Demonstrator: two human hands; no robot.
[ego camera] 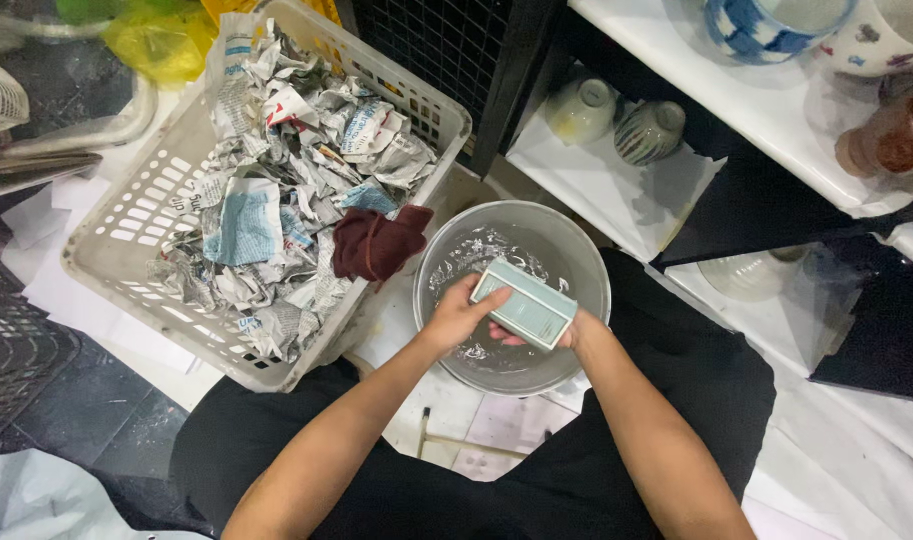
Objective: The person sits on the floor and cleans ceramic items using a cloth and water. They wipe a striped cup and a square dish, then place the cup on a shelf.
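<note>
Both hands (455,318) hold a tile (525,304) over white-papered floor (477,415).

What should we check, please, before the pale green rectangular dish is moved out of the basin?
1. Left hand grips the dish: ok.
2. Right hand supports its far end: ok, mostly hidden.
3. Dish held over the grey basin: ok.
4. Dish rinsed clean: cannot tell.
5. Maroon cloth within reach on the basket rim: ok.
6. Room in the basket, full of crumpled newspaper: not ok.
</note>
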